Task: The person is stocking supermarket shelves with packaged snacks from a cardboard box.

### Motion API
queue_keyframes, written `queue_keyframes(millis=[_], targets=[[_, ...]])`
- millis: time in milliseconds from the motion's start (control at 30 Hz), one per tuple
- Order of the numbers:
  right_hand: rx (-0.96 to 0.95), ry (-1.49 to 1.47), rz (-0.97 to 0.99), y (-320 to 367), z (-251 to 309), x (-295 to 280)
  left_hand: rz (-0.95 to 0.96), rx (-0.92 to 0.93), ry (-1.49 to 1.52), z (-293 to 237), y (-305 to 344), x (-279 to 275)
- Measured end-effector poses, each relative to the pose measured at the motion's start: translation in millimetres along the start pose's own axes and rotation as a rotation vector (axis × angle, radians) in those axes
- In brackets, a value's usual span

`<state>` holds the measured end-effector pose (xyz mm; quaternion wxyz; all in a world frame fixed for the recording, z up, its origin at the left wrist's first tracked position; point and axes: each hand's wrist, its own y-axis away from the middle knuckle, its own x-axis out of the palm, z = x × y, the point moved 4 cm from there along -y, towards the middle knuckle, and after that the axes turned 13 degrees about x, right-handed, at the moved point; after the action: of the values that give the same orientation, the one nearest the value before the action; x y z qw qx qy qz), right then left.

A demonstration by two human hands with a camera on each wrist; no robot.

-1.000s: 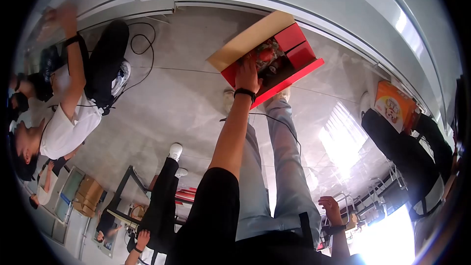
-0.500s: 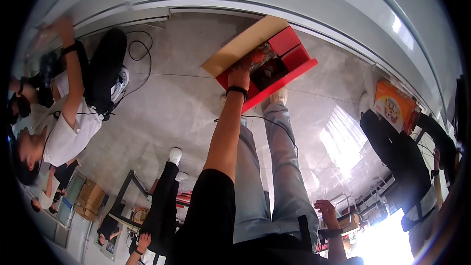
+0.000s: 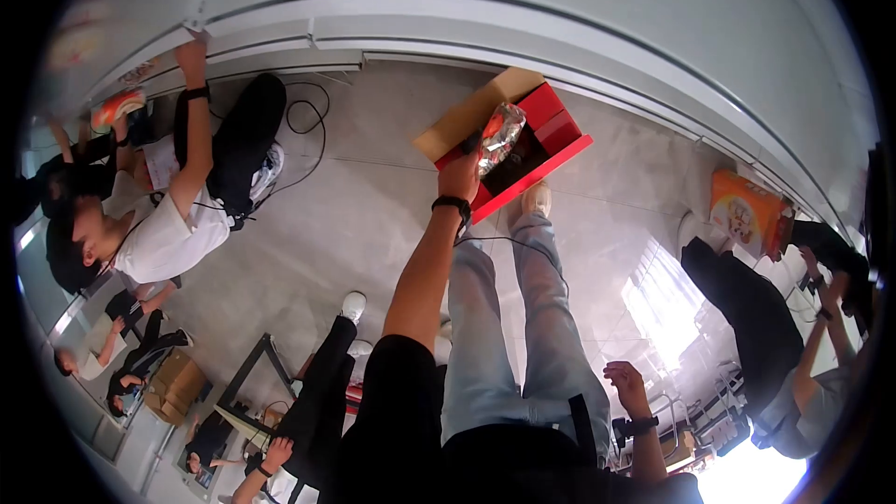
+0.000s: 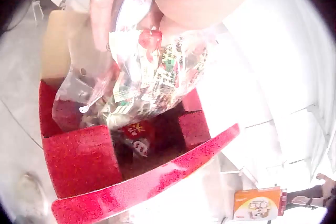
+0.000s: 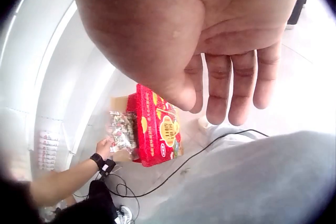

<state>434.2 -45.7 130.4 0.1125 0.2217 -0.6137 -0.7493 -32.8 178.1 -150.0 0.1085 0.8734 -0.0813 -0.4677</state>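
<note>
Gripped by our left hand (image 3: pixel 460 170), the clear plastic sweet bag (image 3: pixel 500 135) is now lifted out of the red cardboard box (image 3: pixel 558 129); right hand (image 3: pixel 627 390) slack, empty.

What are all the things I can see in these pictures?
Red box: one, red with a brown cardboard flap, open on the grey floor.
Bag of sweets: one, clear with mixed wrappers, held over the red box.
Orange carton: one, orange with a printed picture, near the wall.
Cardboard boxes: a small stack, brown, at the edge of the head view.
Other people: several around the room; one wears a white top.
Legs: two, in light blue jeans.
Left hand: grips the bag of sweets.
Right hand: palm open, holds nothing.
</note>
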Motion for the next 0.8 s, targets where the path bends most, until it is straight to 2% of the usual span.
queue_keyframes(millis=[167, 200, 333, 400, 467, 600, 700, 800], targets=[[-0.162, -0.037, 0.068, 7.2, 50.5, -2.1, -0.152, 0.122, 0.132, -43.3, 37.5, -79.7], [-0.234, -0.057, 0.098, 2.7, 60.4, -0.4, -0.171, 0.155, 0.146, -54.8, 42.7, -103.2], [-0.327, 0.001, 0.142, 17.2, 119.1, 3.4, -0.278, 0.300, 0.256, -109.7, 87.2, -191.3], [-0.430, 0.164, 0.096, 44.7, 177.9, 4.7, -0.342, 0.365, 0.300, -141.4, 104.2, -242.7], [-0.608, 0.202, 0.083, 75.8, 214.9, 4.6, -0.363, 0.371, 0.338, -169.5, 129.5, -279.9], [-0.911, 0.382, -0.089, 162.7, 296.3, 0.0, -0.365, 0.467, 0.260, -231.1, 162.9, -373.8], [-0.790, 0.015, 0.366, 197.5, 322.7, -3.7, -0.389, 0.533, 0.136, -279.7, 188.5, -437.6], [-0.678, -0.027, 0.711, 214.3, 331.5, -5.5, -0.462, 0.704, 0.007, -311.8, 204.3, -480.5]])
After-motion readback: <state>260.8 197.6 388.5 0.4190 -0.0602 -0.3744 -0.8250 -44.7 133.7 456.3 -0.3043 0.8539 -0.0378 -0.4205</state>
